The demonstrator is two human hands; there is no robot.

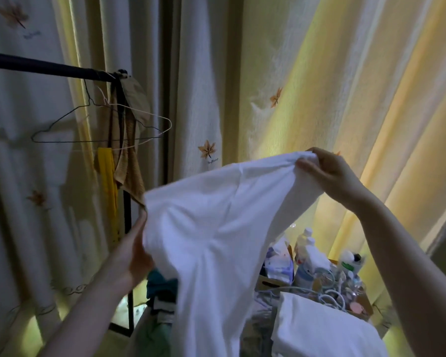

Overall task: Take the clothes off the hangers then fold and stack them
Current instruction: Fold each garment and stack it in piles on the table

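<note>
The white cloth garment [216,228] is off its hanger and held spread in the air in front of the person, its lower part hanging down towards the bottom of the view. The right hand [327,173] pinches a bunched upper corner, fingers curled round the fabric. The left hand [137,251] holds the opposite edge, lower down; motion blur obscures the fingers, but they appear closed on the cloth.

A dark wire hanger [88,124] and a pale wire hanger [144,119] hang bare on the black metal rail [49,68], upper left. A folded white cloth [319,331] lies at lower right, just in front of a cardboard box [363,309] holding bottles and cables. A cream curtain with leaf prints [319,73] fills the background.
</note>
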